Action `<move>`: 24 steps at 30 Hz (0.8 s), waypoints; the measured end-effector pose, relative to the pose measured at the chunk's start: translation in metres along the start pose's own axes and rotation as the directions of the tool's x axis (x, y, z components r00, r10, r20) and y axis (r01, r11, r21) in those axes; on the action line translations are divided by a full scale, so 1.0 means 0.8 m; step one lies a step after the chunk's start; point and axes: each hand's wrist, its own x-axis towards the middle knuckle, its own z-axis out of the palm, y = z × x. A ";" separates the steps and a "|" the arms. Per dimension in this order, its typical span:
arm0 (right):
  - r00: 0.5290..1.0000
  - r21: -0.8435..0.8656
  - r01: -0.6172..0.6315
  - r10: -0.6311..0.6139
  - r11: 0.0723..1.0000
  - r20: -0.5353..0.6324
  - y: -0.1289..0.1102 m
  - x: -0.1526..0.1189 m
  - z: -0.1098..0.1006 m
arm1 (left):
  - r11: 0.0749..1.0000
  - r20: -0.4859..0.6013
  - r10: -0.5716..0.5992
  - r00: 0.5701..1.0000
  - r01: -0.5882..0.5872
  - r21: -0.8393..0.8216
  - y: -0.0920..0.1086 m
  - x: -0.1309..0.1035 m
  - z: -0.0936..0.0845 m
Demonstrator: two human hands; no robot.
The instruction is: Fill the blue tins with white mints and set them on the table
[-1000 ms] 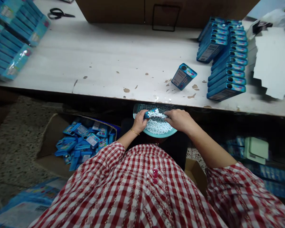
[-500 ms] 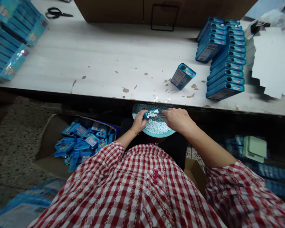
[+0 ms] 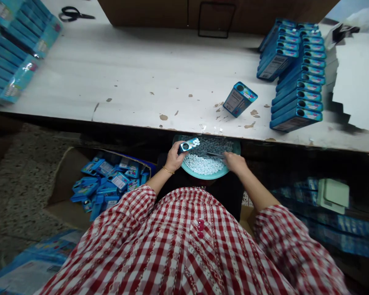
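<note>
Over the left side of a teal bowl (image 3: 203, 177), my left hand (image 3: 173, 158) is closed around a small blue box (image 3: 186, 146) with white pieces at its far end. My right hand (image 3: 235, 162) is closed on the handle of a thin metal scoop (image 3: 215, 155) at the bowl's right side. The scoop's tip lies among the small white pieces (image 3: 203, 164) that fill the bowl. On the white table beyond stands a single blue box (image 3: 240, 99).
Rows of blue boxes (image 3: 296, 116) stand at the table's right, near white card sheets (image 3: 358, 82). Wrapped packs (image 3: 17, 57) and scissors (image 3: 75, 15) lie at the left. A carton (image 3: 60, 192) of blue boxes is at my lower left. The table edge overhangs the bowl.
My right hand has moved down and right, away from the box, with the scoop now lower in the bowl. My left hand has shifted slightly left and the box has turned, showing its round black mark.
</note>
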 end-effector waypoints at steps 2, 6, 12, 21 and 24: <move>0.998 0.076 0.059 -0.059 0.995 0.000 -0.029 0.026 0.027 | 1.000 -0.026 -0.009 1.000 0.010 0.026 0.000 -0.001 -0.006; 0.983 0.215 0.181 -0.171 0.960 -0.062 -0.080 0.058 0.053 | 0.997 -0.069 -0.035 0.997 0.040 0.064 -0.004 -0.005 -0.019; 0.970 0.392 0.243 -0.219 0.887 -0.104 -0.048 0.065 0.056 | 0.995 -0.133 -0.096 0.986 0.100 0.027 -0.014 -0.008 -0.028; 0.927 0.571 0.372 -0.267 0.732 -0.262 0.011 -0.025 -0.029 | 1.000 -0.043 -0.016 0.999 0.017 0.019 -0.003 -0.002 0.001; 0.930 0.389 0.357 -0.283 0.849 -0.234 -0.014 -0.051 -0.072 | 0.998 0.016 0.043 0.999 -0.044 0.035 0.005 -0.003 0.014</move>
